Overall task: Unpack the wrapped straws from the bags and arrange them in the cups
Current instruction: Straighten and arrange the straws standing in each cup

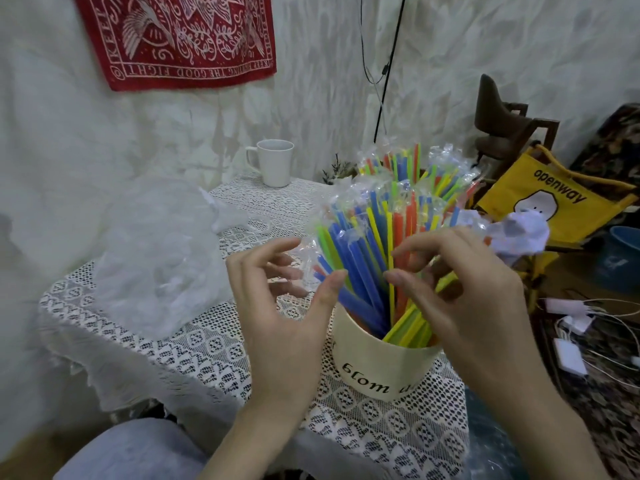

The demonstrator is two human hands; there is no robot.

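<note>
A cream cup [377, 358] with dark lettering stands on the lace-covered table [207, 348]. It is packed with wrapped straws [377, 220] in blue, green, yellow and orange that fan upward. My left hand [277, 306] hovers at the cup's left with its fingers spread and relaxed, and its thumb tip touches the blue straws. My right hand [464, 292] reaches in from the right. Its thumb lies in front of some straws and its curled fingers are threaded among them. A white mug [275, 162] stands at the table's far edge; I cannot see inside it.
A crumpled clear plastic bag [156, 258] lies on the table's left half. Another crumpled wrapper [519, 233] sits behind my right hand. A yellow "openway" bag [554, 199], a dark chair [502, 126] and chargers with cables [571, 341] fill the floor on the right.
</note>
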